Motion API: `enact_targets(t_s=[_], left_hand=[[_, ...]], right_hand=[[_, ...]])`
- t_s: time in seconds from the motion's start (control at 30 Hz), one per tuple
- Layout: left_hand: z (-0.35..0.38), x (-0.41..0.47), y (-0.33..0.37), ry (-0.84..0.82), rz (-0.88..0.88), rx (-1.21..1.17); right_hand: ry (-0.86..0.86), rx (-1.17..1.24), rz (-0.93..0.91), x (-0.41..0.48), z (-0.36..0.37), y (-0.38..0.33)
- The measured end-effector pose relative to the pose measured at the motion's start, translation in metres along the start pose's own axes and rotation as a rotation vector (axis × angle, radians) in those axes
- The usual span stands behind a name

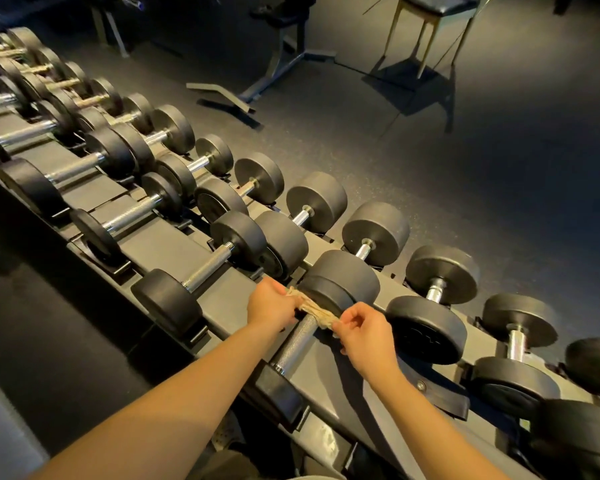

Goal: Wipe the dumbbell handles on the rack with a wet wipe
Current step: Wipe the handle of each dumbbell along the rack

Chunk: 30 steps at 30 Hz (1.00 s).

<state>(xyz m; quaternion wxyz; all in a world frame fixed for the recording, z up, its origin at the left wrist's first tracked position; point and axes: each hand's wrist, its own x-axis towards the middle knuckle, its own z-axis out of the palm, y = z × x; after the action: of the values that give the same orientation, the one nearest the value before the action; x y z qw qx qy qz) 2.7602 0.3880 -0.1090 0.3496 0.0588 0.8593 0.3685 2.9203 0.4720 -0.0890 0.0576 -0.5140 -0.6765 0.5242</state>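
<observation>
Two bare forearms [174, 403] reach up from the bottom of the view to the near row of the rack [347, 382]. The left hand [269, 304] grips one end of the wet wipe [314, 308], its fingers curled round it. The right hand [364, 336] pinches the other end between thumb and fingertips. The wipe is twisted into a narrow, crumpled band. It is stretched between the two hands across the far end of a knurled steel handle [297, 342], just beside the black far head of that dumbbell [340, 282].

This dumbbell lies slanted in its cradle. The near end of its handle meets a black block at the rack's near edge.

More black-headed dumbbells with steel handles fill both rows. They run off toward the rack's far left end and on to its right end. Beyond the rack's far edge lies dark speckled floor [465, 168]. On it, toward the top of the view, stand a metal equipment frame [274, 71] and a padded stool [426, 15] on pale legs.
</observation>
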Motion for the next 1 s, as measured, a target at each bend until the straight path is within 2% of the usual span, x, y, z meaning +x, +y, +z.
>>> enact_targets(t_s=[0.13, 0.3, 0.4, 0.47, 0.53, 0.63, 0.73, 0.8, 0.9, 1.0], left_hand=[[0.002, 0.001, -0.005, 0.020, 0.097, 0.217], [0.017, -0.016, 0.006, -0.273, 0.105, 0.174], [0.025, -0.011, 0.005, -0.211, 0.163, 0.366], [0.024, -0.004, 0.006, -0.260, 0.172, 0.400], [0.019, 0.001, 0.008, -0.355, 0.150, 0.349], [0.007, 0.006, 0.009, -0.426, 0.001, 0.128], [0.001, 0.002, 0.009, -0.495, -0.295, -0.302], [0.005, -0.001, 0.007, -0.535, -0.424, -0.434], [0.012, -0.002, 0.006, -0.620, -0.430, -0.376], [0.016, -0.004, 0.003, -0.584, -0.324, -0.239]], right_hand=[[0.028, -0.107, -0.098, -0.004, 0.005, 0.006], [0.051, -0.145, -0.192, -0.008, -0.004, 0.004], [0.188, -0.210, -0.302, 0.007, -0.015, -0.008], [0.128, -0.324, -0.378, 0.026, -0.016, -0.021], [-0.048, -0.361, -0.389, 0.049, -0.008, -0.031], [-0.288, -0.183, -0.280, 0.074, 0.014, -0.036], [-0.203, -0.280, -0.322, 0.083, 0.029, -0.026], [-0.145, -0.294, -0.355, 0.083, 0.030, -0.021], [-0.130, -0.224, -0.340, 0.084, 0.029, -0.015], [-0.136, -0.196, -0.343, 0.084, 0.029, -0.012]])
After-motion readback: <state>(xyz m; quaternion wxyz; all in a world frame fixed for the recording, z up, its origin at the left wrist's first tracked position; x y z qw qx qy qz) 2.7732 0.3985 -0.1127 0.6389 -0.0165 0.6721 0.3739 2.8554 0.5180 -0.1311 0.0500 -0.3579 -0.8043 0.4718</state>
